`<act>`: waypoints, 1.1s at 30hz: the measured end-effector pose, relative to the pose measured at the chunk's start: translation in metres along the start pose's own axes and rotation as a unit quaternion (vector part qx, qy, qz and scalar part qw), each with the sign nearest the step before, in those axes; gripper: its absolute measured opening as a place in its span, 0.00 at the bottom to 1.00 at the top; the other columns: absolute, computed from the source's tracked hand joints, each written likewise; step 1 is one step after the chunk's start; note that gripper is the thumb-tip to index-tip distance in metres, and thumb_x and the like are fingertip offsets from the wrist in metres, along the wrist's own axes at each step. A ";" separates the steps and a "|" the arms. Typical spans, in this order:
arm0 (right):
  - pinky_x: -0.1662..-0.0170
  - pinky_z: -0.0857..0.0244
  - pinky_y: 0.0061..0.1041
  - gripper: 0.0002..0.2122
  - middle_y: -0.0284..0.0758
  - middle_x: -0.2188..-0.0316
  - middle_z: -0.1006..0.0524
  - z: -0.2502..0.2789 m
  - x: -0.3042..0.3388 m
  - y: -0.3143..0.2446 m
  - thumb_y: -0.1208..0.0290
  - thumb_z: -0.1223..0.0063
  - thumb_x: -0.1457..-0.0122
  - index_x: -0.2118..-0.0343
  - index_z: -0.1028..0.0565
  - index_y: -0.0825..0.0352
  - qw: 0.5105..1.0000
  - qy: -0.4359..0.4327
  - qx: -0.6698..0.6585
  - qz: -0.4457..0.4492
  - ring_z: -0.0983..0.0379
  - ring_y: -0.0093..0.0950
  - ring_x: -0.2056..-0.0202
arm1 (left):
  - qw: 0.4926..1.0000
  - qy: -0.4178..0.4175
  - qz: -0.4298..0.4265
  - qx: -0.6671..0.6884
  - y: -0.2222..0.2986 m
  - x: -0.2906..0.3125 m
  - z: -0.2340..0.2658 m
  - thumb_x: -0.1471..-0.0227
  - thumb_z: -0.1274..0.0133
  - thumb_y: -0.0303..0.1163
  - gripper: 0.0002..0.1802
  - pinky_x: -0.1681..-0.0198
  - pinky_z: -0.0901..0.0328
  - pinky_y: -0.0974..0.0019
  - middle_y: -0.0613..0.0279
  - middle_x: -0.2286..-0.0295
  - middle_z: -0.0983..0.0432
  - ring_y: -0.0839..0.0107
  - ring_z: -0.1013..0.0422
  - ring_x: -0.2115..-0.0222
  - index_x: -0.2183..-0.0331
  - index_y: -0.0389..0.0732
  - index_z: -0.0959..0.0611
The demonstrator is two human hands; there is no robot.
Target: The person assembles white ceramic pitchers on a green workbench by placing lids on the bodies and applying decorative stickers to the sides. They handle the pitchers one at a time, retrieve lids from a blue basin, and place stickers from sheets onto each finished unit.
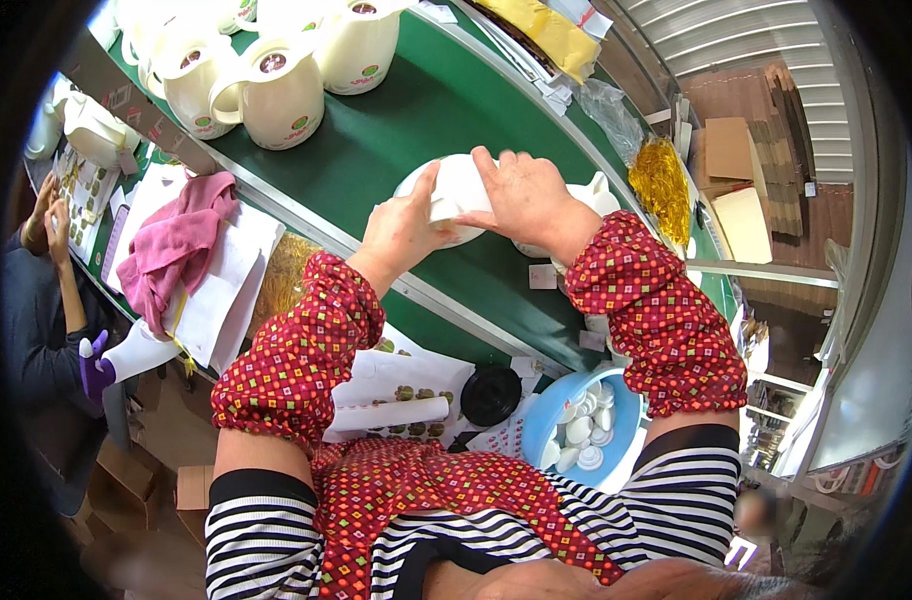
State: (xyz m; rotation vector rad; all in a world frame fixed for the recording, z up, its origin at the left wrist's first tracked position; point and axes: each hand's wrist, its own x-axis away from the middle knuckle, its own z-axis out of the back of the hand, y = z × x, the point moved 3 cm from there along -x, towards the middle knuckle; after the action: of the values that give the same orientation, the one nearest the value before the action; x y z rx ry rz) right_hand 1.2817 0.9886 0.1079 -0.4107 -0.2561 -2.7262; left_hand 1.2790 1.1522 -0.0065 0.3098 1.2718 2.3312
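Observation:
Over the green belt, both my hands grip a white rounded jug [459, 190], its top side bright and plain from here. My left hand [404, 228] presses on its near left side, thumb up along it. My right hand [529, 198] curls over its right side with the fingers bent at the top. Partly behind my right hand stands another white jug [598, 192] with a small tag hanging below it. Most of the held jug's underside is hidden.
Several cream jugs [281, 98] stand on the green belt [416, 105] at the far left. A blue basin [616, 420] of white lids sits near my right elbow, beside a black round disc [491, 397] and sticker sheets [401, 390]. A pink cloth [181, 245] lies left; another person works there.

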 end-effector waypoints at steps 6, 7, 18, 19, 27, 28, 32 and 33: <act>0.63 0.24 0.33 0.31 0.42 0.52 0.34 -0.032 -0.006 0.020 0.43 0.37 0.46 0.43 0.32 0.50 0.956 0.190 0.006 0.226 0.25 0.40 0.62 | 1.000 -0.004 -0.003 -0.004 0.003 -0.003 -0.004 0.60 0.24 0.38 0.57 0.56 0.25 0.51 0.43 0.62 0.16 0.43 0.20 0.60 0.33 0.46 0.38; 0.64 0.24 0.34 0.31 0.43 0.53 0.34 -0.038 -0.006 0.020 0.43 0.37 0.46 0.43 0.32 0.51 0.962 0.206 -0.003 0.180 0.24 0.40 0.63 | 1.000 0.003 -0.008 0.001 0.003 -0.002 -0.006 0.60 0.24 0.38 0.57 0.56 0.25 0.51 0.43 0.63 0.16 0.43 0.20 0.61 0.33 0.47 0.38; 0.68 0.21 0.41 0.29 0.54 0.57 0.28 -0.044 -0.008 -0.032 0.43 0.46 0.38 0.49 0.29 0.68 0.914 0.220 -0.084 -0.330 0.18 0.49 0.70 | 0.984 0.160 0.064 -0.049 0.026 0.015 -0.052 0.53 0.31 0.48 0.54 0.69 0.26 0.49 0.47 0.76 0.18 0.44 0.20 0.74 0.32 0.40 0.38; 0.68 0.21 0.40 0.30 0.55 0.56 0.28 -0.045 -0.007 -0.031 0.41 0.47 0.38 0.49 0.29 0.69 0.907 0.224 -0.090 -0.345 0.18 0.49 0.69 | 0.986 0.136 0.075 -0.067 0.027 0.016 -0.051 0.52 0.31 0.46 0.55 0.67 0.25 0.50 0.46 0.75 0.17 0.43 0.19 0.72 0.32 0.37 0.41; 0.54 0.26 0.41 0.27 0.48 0.51 0.29 -0.084 0.084 -0.054 0.52 0.39 0.38 0.45 0.30 0.68 0.827 0.491 -0.193 -0.193 0.25 0.47 0.54 | 0.997 -0.007 -0.012 -0.079 -0.010 0.147 -0.016 0.56 0.26 0.37 0.57 0.45 0.33 0.52 0.41 0.51 0.27 0.47 0.29 0.50 0.32 0.35 0.41; 0.54 0.28 0.41 0.25 0.47 0.51 0.29 -0.100 0.101 -0.076 0.55 0.38 0.39 0.45 0.29 0.67 0.846 0.432 -0.257 -0.176 0.26 0.47 0.53 | 0.993 -0.075 -0.025 -0.086 -0.037 0.187 -0.020 0.57 0.25 0.37 0.57 0.44 0.33 0.52 0.42 0.50 0.28 0.47 0.30 0.49 0.33 0.36 0.39; 0.47 0.34 0.43 0.26 0.44 0.47 0.29 -0.207 0.179 -0.182 0.57 0.34 0.43 0.43 0.27 0.62 0.918 0.087 -0.382 -0.067 0.28 0.44 0.48 | 0.962 -0.229 -0.039 -0.143 -0.062 0.304 -0.020 0.61 0.24 0.43 0.55 0.43 0.36 0.50 0.45 0.50 0.28 0.48 0.30 0.48 0.35 0.42 0.32; 0.43 0.37 0.44 0.29 0.45 0.45 0.29 -0.214 0.198 -0.205 0.55 0.33 0.44 0.41 0.28 0.60 0.929 0.034 -0.365 -0.041 0.29 0.44 0.46 | 0.954 -0.230 -0.048 -0.189 -0.062 0.322 -0.020 0.63 0.23 0.43 0.55 0.42 0.36 0.51 0.45 0.51 0.27 0.48 0.30 0.49 0.36 0.42 0.31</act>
State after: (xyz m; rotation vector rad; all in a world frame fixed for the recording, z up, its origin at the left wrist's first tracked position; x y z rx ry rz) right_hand 0.9738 1.0617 -0.0559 -0.4973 0.8032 -2.8230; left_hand 1.0097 1.3265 -0.0773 0.6015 0.5936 2.1846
